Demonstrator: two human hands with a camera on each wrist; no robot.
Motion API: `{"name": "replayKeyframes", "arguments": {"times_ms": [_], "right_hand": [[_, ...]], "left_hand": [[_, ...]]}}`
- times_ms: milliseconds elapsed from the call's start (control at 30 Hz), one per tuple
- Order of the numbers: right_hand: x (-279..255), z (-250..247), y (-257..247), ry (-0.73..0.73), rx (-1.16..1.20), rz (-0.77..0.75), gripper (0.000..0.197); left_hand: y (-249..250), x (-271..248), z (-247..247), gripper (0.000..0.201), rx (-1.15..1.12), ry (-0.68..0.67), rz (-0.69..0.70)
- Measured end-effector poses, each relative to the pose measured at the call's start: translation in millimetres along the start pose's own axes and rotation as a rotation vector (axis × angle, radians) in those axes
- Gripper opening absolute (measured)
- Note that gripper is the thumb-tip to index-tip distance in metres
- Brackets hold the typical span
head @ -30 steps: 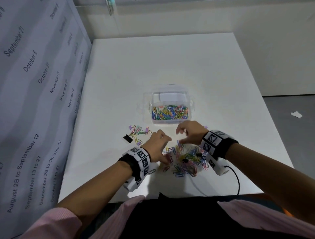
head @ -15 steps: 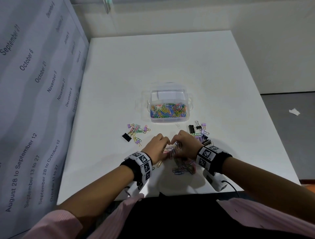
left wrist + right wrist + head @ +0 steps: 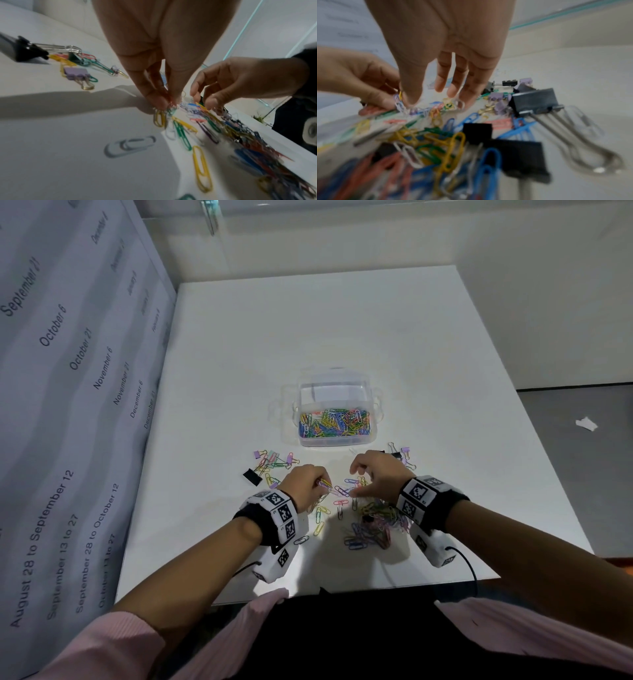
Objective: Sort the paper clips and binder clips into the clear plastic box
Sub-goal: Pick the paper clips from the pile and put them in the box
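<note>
The clear plastic box (image 3: 337,442) stands mid-table, its near compartment full of coloured paper clips (image 3: 334,422), its far one showing white. In front of it my left hand (image 3: 323,486) (image 3: 169,102) pinches a few paper clips just off the table. My right hand (image 3: 356,484) (image 3: 433,97) hovers beside it, thumb and curled fingers apart, fingertips (image 3: 453,93) touching loose clips. A mixed pile of paper clips (image 3: 373,525) with black binder clips (image 3: 518,155) lies under my right wrist.
Pastel binder clips and one black binder clip (image 3: 252,477) lie left of the hands; more binder clips (image 3: 400,455) sit right of the box. A printed date panel (image 3: 68,405) walls the left side. The white table (image 3: 308,337) ends near my body.
Half a second ago both hands met over the clips. Now they have drawn apart, the left keeping a few clips pinched, with loose clips spread between them.
</note>
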State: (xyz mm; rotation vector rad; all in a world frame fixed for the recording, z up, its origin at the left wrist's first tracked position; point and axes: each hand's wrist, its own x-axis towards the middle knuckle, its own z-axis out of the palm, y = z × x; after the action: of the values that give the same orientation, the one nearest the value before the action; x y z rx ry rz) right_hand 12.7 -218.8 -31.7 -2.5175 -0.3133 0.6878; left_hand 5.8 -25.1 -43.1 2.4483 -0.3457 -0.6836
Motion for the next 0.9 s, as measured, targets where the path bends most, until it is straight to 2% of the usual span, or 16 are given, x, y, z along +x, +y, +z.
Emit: {"name": "replayKeyframes", "arguments": {"times_ms": [100,167,267,333,400,533,633,733,900], "right_hand": [[-4.5,5.5,0.1,-0.047,-0.101,0.018,0.066],[-7.6,14.9,-2.3,-0.041,-0.094,-0.011,0.069],[-7.9,27.1,-5.1,-0.005,-0.039,-0.104,0.046],[-6.6,28.9,-5.9,-0.037,-0.048,-0.145,0.026],[-5.5,26.9,-7.6,-0.063,-0.062,-0.156,0.015],[-1.2,13.9,-10.9,-0.043,-0.022,-0.127,0.015],[2.5,0.1,-13.9,-0.052,-0.009,-0.062,0.019],[6.8,-13.4,-17.4,0.004,0.037,-0.025,0.022],[22.5,-41.6,-23.2,0.139,0.146,0.013,0.021]], "left_hand": [[-0.3,-1.6,-4.8,0.015,-0.078,0.021,-0.002],[2.2,-0.5,-10.7,0.014,-0.1,0.042,-0.002],[8.1,7.9,-25.2,0.012,-0.151,0.112,-0.009],[13.4,16.1,-37.2,0.011,-0.197,0.156,-0.006],[18.5,26.2,-49.3,0.01,-0.25,0.198,-0.017],[22.9,46.7,-67.1,0.01,-0.374,0.287,-0.055],[18.5,60.3,-69.1,0.01,-0.496,0.303,-0.112],[15.5,64.8,-69.6,0.018,-0.607,0.31,-0.181],[9.6,62.5,-71.1,0.03,-0.399,0.292,-0.195]]}}
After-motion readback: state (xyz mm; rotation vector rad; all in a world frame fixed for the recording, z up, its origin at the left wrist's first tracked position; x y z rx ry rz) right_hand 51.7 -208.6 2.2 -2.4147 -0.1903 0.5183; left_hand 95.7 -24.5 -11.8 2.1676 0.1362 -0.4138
